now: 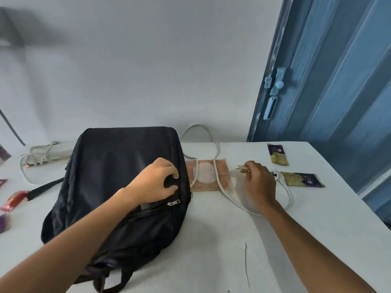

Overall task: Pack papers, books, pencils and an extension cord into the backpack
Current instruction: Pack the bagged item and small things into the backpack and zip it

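Note:
A black backpack (118,178) lies flat on the white table (211,240), its straps toward me. My left hand (157,182) rests on its right side, fingers closed on a fold of the fabric just above a zipper pull (174,202). My right hand (257,182) is shut on a small yellowish packet (241,167) to the right of the bag. A white extension cord (220,182) loops from the wall across an orange-pink packet (208,174) and under my right hand to its plug (276,174). The cord's socket block (45,154) lies behind the bag at left.
Two purple-and-yellow sachets (277,154) (302,179) lie at the right of the table. Red and purple wrappers (14,200) sit at the left edge. A blue door (330,81) stands behind the table's right corner, a pale wall behind the rest.

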`<state>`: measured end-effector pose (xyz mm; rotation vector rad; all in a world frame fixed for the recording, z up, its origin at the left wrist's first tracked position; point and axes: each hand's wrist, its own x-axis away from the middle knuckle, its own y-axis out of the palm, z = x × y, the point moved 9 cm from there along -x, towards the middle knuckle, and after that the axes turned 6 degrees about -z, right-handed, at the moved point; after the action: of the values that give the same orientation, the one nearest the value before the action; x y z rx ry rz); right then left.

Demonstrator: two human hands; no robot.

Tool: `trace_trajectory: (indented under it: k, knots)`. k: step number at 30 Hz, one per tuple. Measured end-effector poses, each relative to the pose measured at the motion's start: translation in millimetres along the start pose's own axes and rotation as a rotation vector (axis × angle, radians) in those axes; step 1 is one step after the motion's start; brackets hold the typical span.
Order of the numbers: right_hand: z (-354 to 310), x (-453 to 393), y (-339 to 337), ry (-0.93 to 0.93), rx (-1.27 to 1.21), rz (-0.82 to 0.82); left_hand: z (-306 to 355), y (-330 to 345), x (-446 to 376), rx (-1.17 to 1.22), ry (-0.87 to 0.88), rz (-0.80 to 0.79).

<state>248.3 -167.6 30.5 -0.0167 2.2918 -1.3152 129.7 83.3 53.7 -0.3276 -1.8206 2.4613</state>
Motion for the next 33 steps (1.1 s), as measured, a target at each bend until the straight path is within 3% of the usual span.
trace_trajectory:
  k: [3, 7, 12, 16, 19, 24, 29, 31, 33]
  knots:
    - [-40, -2, -7, -0.095, -0.169, 0.101, -28, 0, 37, -0.023, -0.094, -0.215]
    - [-93, -4, -4, -0.200, -0.296, 0.184, -52, -3, 80, -0.182, -0.159, -0.291]
    - [-162, 11, -2, -0.317, -0.527, 0.184, -73, 1, 104, -0.192, -0.155, -0.201]
    - [-192, 25, 5, -0.257, -0.746, 0.097, -77, 5, 111, -0.148, -0.097, -0.102]
    - [-202, 30, 11, -0.161, -0.873, -0.001, -78, 8, 109, -0.097, -0.098, -0.078]
    - [-222, 40, 28, -0.026, -1.188, -0.335, -108, -16, 94, 0.220, -0.306, -0.117]
    - [-251, 64, 50, -0.011, -1.262, -0.701, -100, -62, 71, 0.303, -0.236, -0.103]
    - [-257, 73, 49, -0.077, -1.172, -0.588, -96, -88, 62, 0.364, -0.219, -0.057]
    - [-264, 76, 28, -0.266, -1.014, -0.270, -88, -114, 53, 0.368, -0.186, -0.020]
